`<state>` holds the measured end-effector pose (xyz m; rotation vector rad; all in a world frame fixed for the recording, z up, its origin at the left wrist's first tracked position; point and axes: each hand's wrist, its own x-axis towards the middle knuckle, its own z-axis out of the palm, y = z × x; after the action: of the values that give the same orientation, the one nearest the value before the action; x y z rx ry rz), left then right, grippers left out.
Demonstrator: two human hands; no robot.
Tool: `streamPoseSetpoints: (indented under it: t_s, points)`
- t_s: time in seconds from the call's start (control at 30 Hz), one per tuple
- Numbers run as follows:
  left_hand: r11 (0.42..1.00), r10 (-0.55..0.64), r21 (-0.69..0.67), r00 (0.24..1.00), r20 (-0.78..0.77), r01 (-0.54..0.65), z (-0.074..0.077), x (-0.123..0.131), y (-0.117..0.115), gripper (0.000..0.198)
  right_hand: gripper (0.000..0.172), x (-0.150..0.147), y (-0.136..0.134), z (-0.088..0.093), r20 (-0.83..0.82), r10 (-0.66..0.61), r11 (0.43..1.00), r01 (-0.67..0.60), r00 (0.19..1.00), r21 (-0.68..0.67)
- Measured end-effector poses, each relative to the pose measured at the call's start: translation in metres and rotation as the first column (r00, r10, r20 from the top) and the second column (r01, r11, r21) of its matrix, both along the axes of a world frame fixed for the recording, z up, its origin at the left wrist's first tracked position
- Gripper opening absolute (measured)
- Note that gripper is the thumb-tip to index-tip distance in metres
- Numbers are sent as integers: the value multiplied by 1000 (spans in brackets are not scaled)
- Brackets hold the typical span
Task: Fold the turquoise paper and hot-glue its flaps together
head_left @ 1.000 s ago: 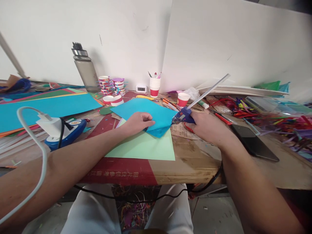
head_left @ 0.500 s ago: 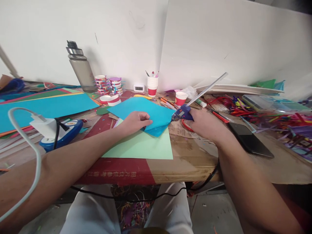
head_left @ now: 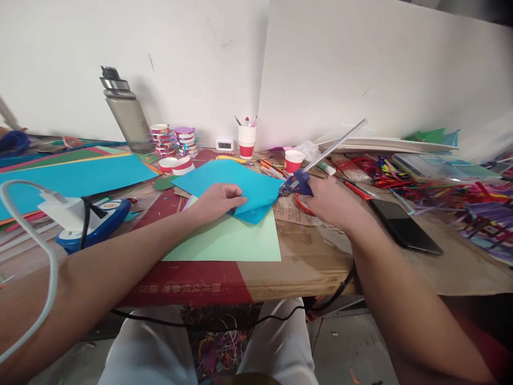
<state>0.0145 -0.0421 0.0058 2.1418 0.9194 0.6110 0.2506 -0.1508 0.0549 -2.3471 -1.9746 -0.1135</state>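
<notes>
In my right hand (head_left: 331, 200) is a blue hot glue gun (head_left: 297, 183), its nozzle pointing left at the right corner of a folded blue paper sheet (head_left: 248, 182). A long clear glue stick (head_left: 339, 141) juts up from the back of the gun. My left hand (head_left: 218, 203) has its fingers curled, with the thumb on the near folded flap of the blue paper; the edge is pinched or pressed there. Beneath lies a pale green sheet (head_left: 228, 243). Red scissor handles (head_left: 303, 205) show beside the gun, partly hidden by my right hand.
A black phone (head_left: 404, 225) lies on the right. Left of me are a blue-and-white power strip (head_left: 100, 227) and stacked coloured sheets (head_left: 92, 179). Cups (head_left: 294, 160), a small clock (head_left: 224, 145) and a bottle (head_left: 126, 115) stand behind. A black cord (head_left: 256, 324) hangs along the table's front.
The whole view has shifted slightly, so things appear a little further left. Both hands keep nearly the same places on the paper and the glue gun.
</notes>
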Motion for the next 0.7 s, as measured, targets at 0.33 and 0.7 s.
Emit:
streamPoseSetpoints:
  t_s: [0.33, 0.7]
  points:
    - [1000, -5, 20, 1000, -15, 5, -1, -2, 5, 29, 29, 8, 9, -9, -32, 51, 998, -50, 998, 37]
    - [918, 14, 391, 981, -192, 64, 0, 6, -8, 30, 28, 17, 20, -17, -69, 4, 999, 0, 998, 55]
